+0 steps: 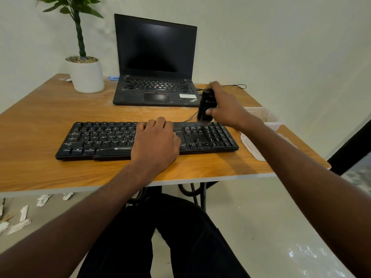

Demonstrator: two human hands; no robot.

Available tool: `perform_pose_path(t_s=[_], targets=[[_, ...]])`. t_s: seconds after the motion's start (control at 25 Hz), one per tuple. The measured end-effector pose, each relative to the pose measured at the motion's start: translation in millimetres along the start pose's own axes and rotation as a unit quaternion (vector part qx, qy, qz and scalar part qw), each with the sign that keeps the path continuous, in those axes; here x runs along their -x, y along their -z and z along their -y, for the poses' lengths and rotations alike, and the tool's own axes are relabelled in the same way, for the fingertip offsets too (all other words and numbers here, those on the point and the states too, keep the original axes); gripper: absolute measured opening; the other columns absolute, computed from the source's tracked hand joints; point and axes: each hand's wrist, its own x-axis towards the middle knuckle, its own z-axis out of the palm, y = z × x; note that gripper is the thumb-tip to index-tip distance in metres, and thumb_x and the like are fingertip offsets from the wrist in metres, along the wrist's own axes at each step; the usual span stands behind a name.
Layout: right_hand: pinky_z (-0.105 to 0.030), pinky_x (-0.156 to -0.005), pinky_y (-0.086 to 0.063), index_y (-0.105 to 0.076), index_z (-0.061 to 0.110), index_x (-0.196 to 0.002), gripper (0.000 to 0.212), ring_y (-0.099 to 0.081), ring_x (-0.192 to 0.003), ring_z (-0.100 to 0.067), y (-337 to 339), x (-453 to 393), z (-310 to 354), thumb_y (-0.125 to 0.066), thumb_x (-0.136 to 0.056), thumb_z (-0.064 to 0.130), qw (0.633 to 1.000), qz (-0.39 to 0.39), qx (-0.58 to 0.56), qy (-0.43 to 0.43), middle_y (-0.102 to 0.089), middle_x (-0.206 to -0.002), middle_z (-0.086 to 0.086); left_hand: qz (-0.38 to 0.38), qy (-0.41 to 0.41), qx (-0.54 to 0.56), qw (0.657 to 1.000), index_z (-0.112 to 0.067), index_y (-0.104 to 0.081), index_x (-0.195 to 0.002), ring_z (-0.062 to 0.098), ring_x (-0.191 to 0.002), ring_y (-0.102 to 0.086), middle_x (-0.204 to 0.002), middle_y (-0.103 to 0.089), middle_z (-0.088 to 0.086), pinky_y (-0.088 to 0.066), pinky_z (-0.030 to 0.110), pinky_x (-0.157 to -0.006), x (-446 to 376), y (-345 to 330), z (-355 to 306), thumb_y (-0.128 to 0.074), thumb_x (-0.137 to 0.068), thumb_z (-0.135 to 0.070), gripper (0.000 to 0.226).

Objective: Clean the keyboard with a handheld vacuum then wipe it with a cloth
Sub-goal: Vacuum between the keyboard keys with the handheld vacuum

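From the head view, a black keyboard (146,140) lies across the wooden counter (50,109), white streaks showing on its keys. The left hand (155,142) rests flat on the keyboard's middle, fingers loosely extended over the keys and holding nothing. The right hand (224,106) grips a black handheld vacuum (205,105), held nearly upright with its lower end at the keyboard's far edge, above the right key block. Behind stand an open laptop (155,63) and a potted plant (85,74). A clear plastic container (269,117) sits at the counter's right edge.
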Motion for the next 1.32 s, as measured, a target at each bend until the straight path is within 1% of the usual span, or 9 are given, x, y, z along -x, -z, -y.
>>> perform_pose_path(t_s=[0.08, 0.32, 0.4, 0.56, 0.72, 0.96, 1.08, 1.2, 1.32], targets=[[-0.036, -0.074, -0.055, -0.039, 0.015, -0.139, 0.063, -0.063, -0.110, -0.036, -0.7, 3.4, -1.0, -0.069, -0.086, -0.002, 1.000, 0.014, 0.012, -0.009, -0.060, -0.127, -0.019, -0.001, -0.002, 0.001, 1.000, -0.015, -0.064, -0.129, 0.025, -0.115, -0.059, -0.128, -0.063, 0.005, -0.041, 0.048, -0.105, -0.1, -0.2, 0.7, -0.037, -0.105, -0.039, 0.043], [-0.041, -0.071, -0.047, -0.041, 0.007, -0.128, 0.052, -0.063, -0.099, -0.041, 10.2, 4.1, -2.6, -0.068, -0.085, 0.000, 0.984, -0.044, 0.163, -0.062, -0.064, -0.110, -0.023, -0.005, -0.005, 0.005, 1.000, -0.015, -0.064, -0.129, 0.025, -0.115, -0.059, -0.127, -0.063, 0.005, -0.041, 0.048, -0.105, -0.6, 0.8, 0.6, -0.038, -0.105, -0.039, 0.042], [-0.043, -0.073, -0.050, -0.041, 0.008, -0.128, 0.051, -0.062, -0.103, -0.040, 1.1, 8.0, 3.0, -0.068, -0.085, 0.001, 0.990, -0.022, 0.134, -0.042, -0.062, -0.114, -0.022, -0.006, -0.008, 0.006, 1.000, -0.014, -0.064, -0.129, 0.025, -0.115, -0.059, -0.127, -0.063, 0.005, -0.041, 0.048, -0.105, -0.8, 1.0, 0.7, -0.038, -0.105, -0.038, 0.042], [-0.042, -0.076, -0.062, -0.040, 0.016, -0.136, 0.058, -0.063, -0.111, -0.035, -0.9, 6.7, 3.9, -0.068, -0.089, -0.001, 0.998, 0.013, -0.056, -0.038, -0.058, -0.127, -0.018, -0.012, -0.013, 0.004, 1.000, -0.015, -0.064, -0.129, 0.023, -0.113, -0.060, -0.127, -0.063, 0.005, -0.040, 0.046, -0.106, -0.1, 3.3, 1.5, -0.037, -0.106, -0.039, 0.043], [-0.036, -0.072, -0.041, -0.041, 0.011, -0.133, 0.057, -0.063, -0.109, -0.039, -1.5, 10.5, 1.0, -0.068, -0.085, 0.000, 0.990, -0.071, 0.105, -0.055, -0.063, -0.122, -0.021, -0.018, -0.016, 0.009, 1.000, -0.017, -0.061, -0.132, 0.021, -0.113, -0.062, -0.127, -0.065, 0.003, -0.038, 0.046, -0.108, 1.2, 4.5, 0.8, -0.036, -0.106, -0.038, 0.042], [-0.037, -0.079, -0.062, -0.041, 0.020, -0.139, 0.059, -0.064, -0.113, -0.027, -31.6, 8.3, 53.2, -0.072, -0.090, 0.007, 0.988, 0.011, -0.150, 0.040, -0.060, -0.131, -0.011, -0.071, -0.006, 0.085, 0.994, -0.016, -0.056, -0.142, 0.022, -0.113, -0.066, -0.127, -0.070, 0.002, -0.036, 0.047, -0.112, 11.1, 19.6, 4.9, -0.046, -0.106, -0.025, 0.038], [-0.031, -0.077, -0.060, -0.040, 0.021, -0.141, 0.061, -0.062, -0.118, -0.030, -33.5, 1.5, 58.4, -0.070, -0.090, 0.004, 0.991, 0.016, -0.130, 0.036, -0.060, -0.132, -0.014, -0.098, 0.028, 0.083, 0.991, -0.017, -0.061, -0.139, 0.021, -0.118, -0.065, -0.129, -0.071, 0.004, -0.035, 0.050, -0.118, 17.8, 39.1, 40.1, -0.047, -0.108, -0.031, 0.037], [-0.041, -0.081, -0.055, -0.039, 0.016, -0.137, 0.060, -0.064, -0.111, -0.035, -30.8, 0.2, 63.5, -0.071, -0.087, 0.004, 0.994, -0.022, 0.110, 0.013, -0.065, -0.123, -0.018, -0.108, 0.118, 0.147, 0.976, -0.014, -0.061, -0.137, 0.025, -0.110, -0.069, -0.130, -0.072, 0.009, -0.041, 0.053, -0.112, 26.8, 56.5, 113.9, -0.044, -0.111, -0.041, 0.041], [-0.042, -0.082, -0.057, -0.040, 0.014, -0.133, 0.055, -0.066, -0.109, -0.035, -43.2, 2.3, 85.9, -0.069, -0.087, 0.003, 0.998, -0.017, 0.045, 0.043, -0.065, -0.121, -0.019, -0.036, 0.187, 0.296, 0.936, -0.019, -0.052, -0.148, 0.026, -0.123, -0.063, -0.143, -0.064, 0.009, -0.048, 0.044, -0.101, 45.6, 61.5, 178.8, -0.049, -0.107, -0.060, 0.058]])
